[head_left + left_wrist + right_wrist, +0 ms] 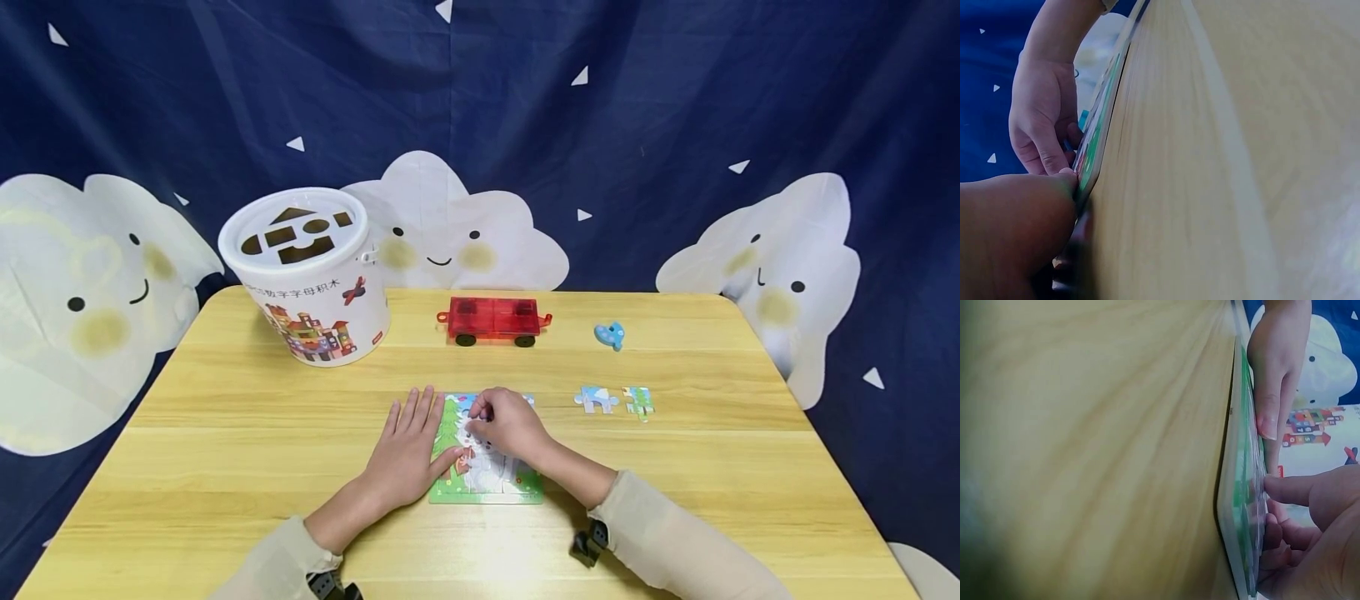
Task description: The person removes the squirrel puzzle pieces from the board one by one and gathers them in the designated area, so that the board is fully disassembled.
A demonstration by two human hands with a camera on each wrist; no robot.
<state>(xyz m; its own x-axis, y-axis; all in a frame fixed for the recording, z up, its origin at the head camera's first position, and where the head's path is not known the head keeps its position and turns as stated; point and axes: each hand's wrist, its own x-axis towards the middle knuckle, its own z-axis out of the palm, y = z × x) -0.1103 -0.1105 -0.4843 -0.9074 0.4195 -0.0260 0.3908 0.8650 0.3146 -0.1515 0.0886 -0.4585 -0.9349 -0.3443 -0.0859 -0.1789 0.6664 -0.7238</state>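
A jigsaw puzzle (487, 497) with a green border and a white animal figure lies flat on the table. My left hand (405, 450) rests with straight, spread fingers along its left edge, thumb over the picture. Over the upper middle of the puzzle, my right hand (512, 425) has curled fingers, thumb and fingertips pinching at a puzzle piece that the hand mostly hides. In the right wrist view the right thumb (1288, 489) touches the puzzle surface. Two loose pieces, a blue-and-white one (597, 392) and a green one (640, 400), lie to the right.
A white bucket (330, 308) with shape cutouts in its lid stands at the back left. Behind the puzzle is a red transparent toy wagon (493, 318). A small blue whale-like toy (611, 335) lies to its right. A dark blue curtain (510, 100) hangs beyond the wooden table (247, 433).
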